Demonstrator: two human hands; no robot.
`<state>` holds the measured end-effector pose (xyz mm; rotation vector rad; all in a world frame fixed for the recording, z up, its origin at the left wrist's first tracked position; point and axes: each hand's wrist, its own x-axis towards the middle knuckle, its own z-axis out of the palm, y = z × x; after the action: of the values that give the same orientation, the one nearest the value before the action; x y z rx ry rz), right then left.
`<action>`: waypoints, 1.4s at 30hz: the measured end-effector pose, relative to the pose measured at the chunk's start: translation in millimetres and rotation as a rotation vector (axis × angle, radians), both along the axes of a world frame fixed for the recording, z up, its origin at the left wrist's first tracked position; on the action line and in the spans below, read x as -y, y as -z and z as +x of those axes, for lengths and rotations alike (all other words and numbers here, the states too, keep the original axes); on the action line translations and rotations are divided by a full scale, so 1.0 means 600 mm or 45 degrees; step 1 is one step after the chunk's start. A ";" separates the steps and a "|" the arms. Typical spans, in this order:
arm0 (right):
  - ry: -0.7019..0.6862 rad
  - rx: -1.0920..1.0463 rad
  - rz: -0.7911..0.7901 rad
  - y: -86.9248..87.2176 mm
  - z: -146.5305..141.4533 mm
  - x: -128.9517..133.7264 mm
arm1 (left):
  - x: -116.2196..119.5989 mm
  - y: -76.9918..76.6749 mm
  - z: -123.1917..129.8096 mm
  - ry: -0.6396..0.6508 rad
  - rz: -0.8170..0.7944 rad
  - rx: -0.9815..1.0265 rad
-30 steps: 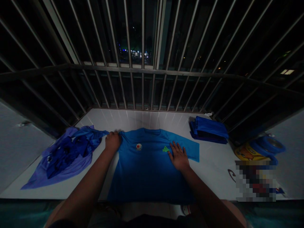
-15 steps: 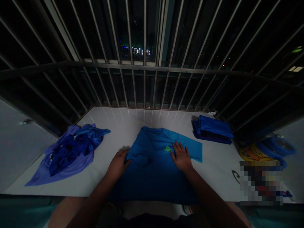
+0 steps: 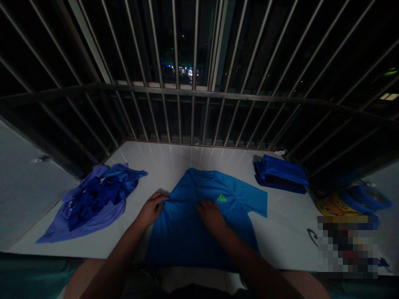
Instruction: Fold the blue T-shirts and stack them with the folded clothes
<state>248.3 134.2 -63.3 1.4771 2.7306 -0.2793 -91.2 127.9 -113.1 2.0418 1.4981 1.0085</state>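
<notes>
A blue T-shirt [image 3: 199, 232] with a green chest logo lies spread on the white ledge, its collar toward the window bars and its hem at the near edge. Its right-side sleeve points outward; the left-side sleeve is not visible spread out. My left hand [image 3: 152, 209] pinches the shirt's left edge near the shoulder, fingers pressed together. My right hand [image 3: 212, 214] rests on the middle of the chest, left of the logo, with its fingers lying on the cloth.
A crumpled pile of blue and purple clothes [image 3: 96, 197] lies on the left of the ledge [image 3: 171, 160]. Folded blue clothes [image 3: 282, 173] sit at the right. Farther right are a yellow container [image 3: 333, 204] and blue rolls [image 3: 368, 197]. Metal bars [image 3: 193, 97] stand behind.
My right hand has moved left from beside the logo to the middle of the shirt. My left hand now pinches the shirt's edge. The view has shifted slightly.
</notes>
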 end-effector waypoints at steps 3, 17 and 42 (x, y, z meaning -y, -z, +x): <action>-0.118 -0.034 0.017 -0.005 -0.016 0.002 | -0.009 0.002 -0.015 0.042 -0.048 0.017; 0.385 -0.129 -0.234 -0.093 -0.082 -0.096 | -0.007 0.010 -0.028 -0.004 -0.046 0.095; -0.264 -0.308 -0.022 0.008 -0.153 -0.040 | -0.008 0.010 -0.004 -0.262 0.047 0.001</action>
<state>156.7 158.4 -67.8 1.2143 3.0294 -0.5027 -93.4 132.8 -118.9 1.9413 1.7287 1.1217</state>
